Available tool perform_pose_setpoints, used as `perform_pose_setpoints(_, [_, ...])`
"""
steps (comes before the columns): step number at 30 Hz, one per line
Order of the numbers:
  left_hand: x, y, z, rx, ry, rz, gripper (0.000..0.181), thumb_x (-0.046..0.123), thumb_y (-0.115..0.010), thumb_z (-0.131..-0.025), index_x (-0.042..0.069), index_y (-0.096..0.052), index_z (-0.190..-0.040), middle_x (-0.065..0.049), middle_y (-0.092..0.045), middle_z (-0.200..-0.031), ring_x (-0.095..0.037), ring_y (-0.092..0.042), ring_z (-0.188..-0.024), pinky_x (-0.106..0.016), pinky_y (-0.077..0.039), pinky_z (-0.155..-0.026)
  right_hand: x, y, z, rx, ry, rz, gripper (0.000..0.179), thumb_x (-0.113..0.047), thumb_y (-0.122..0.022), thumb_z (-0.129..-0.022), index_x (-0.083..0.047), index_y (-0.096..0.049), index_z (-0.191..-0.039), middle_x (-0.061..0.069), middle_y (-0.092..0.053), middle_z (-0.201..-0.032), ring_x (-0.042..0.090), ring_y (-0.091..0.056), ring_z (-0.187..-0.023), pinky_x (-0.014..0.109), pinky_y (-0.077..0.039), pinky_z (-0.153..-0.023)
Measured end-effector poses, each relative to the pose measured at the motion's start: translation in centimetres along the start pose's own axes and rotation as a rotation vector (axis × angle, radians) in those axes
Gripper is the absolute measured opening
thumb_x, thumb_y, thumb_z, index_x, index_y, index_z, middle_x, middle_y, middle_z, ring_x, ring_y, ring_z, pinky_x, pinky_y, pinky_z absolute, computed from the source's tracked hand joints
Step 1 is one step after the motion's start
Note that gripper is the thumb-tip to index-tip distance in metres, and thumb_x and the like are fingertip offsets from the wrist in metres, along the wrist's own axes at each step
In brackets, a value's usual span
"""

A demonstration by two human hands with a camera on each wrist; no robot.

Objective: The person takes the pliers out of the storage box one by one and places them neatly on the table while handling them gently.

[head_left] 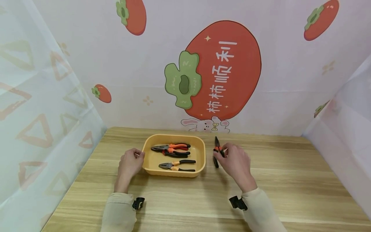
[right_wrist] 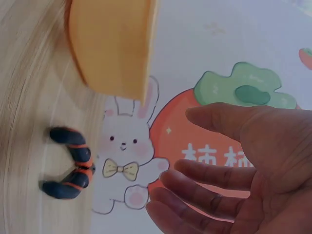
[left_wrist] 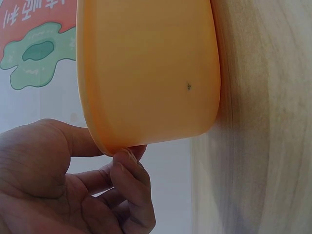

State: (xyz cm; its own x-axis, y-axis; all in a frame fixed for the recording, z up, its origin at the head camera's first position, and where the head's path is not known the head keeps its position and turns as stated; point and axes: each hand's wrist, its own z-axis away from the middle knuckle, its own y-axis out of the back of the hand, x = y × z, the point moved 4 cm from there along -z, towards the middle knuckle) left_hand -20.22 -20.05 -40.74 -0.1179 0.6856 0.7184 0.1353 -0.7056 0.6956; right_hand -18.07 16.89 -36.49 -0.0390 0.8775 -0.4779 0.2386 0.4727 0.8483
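In the head view, a yellow-orange plastic tray [head_left: 174, 173] holds combination pliers with orange, red and black handles [head_left: 175, 146] at the back, overlapping each other. Nearer the front of the tray lie pliers with yellow-and-black handles [head_left: 175, 165]. My left hand [head_left: 130, 164] pinches the tray's left rim between thumb and fingers, as the left wrist view also shows. Right of the tray, long-nose pliers with black-and-orange handles [right_wrist: 73, 165] lie on the table. Over them hovers my right hand [head_left: 237, 162], its fingers spread apart and holding nothing in the right wrist view.
The wood-grain table [head_left: 185, 203] meets a backdrop sheet [head_left: 139, 106] printed with persimmons and a rabbit along its back edge. White patterned sheets hang at the left and right sides. A black strap [head_left: 238, 203] sits at the right cuff.
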Motion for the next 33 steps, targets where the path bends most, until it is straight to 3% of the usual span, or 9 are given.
perform_pose_setpoints(7, [-0.1, 0.0, 0.0, 0.004, -0.002, 0.002, 0.027, 0.021, -0.057, -0.100, -0.002, -0.069, -0.105, -0.012, -0.069, -0.085, -0.021, -0.062, -0.067, -0.034, -0.046, -0.056, -1.5, 0.4, 0.8, -0.030, 0.042, -0.041, 0.030, -0.034, -0.080, -0.085, -0.007, -0.073, -0.094, 0.000, -0.055, -0.071, 0.018, -0.049, -0.062, 0.033, -0.036, -0.053])
perform_pose_setpoints(15, [-0.1, 0.0, 0.0, -0.004, 0.005, 0.002, 0.027, 0.022, -0.057, -0.101, -0.001, -0.069, -0.106, -0.012, -0.069, -0.086, -0.021, -0.062, -0.067, -0.034, -0.046, -0.056, -3.1, 0.0, 1.3, -0.106, 0.126, -0.041, 0.036, -0.035, -0.083, -0.083, -0.008, -0.073, -0.103, 0.001, -0.059, -0.083, 0.020, -0.054, -0.076, 0.037, -0.044, -0.066])
perform_pose_setpoints(27, [0.0, 0.0, 0.0, -0.002, 0.011, 0.001, 0.027, 0.022, -0.058, -0.100, -0.001, -0.069, -0.106, -0.012, -0.068, -0.085, -0.022, -0.062, -0.068, -0.034, -0.046, -0.057, -5.3, -0.6, 0.7, -0.124, 0.255, 0.014, 0.042, -0.038, -0.084, -0.082, -0.008, -0.073, -0.109, 0.005, -0.068, -0.096, 0.021, -0.063, -0.084, 0.040, -0.051, -0.070])
perform_pose_setpoints(33, [0.0, 0.0, 0.0, -0.001, 0.016, 0.001, 0.026, 0.022, -0.058, -0.100, -0.001, -0.069, -0.105, -0.011, -0.068, -0.086, -0.022, -0.061, -0.068, -0.034, -0.046, -0.058, -6.2, -1.4, 0.4, -0.178, 0.307, 0.020, 0.041, -0.037, -0.083, -0.084, -0.009, -0.073, -0.112, 0.007, -0.068, -0.101, 0.022, -0.063, -0.088, 0.043, -0.051, -0.074])
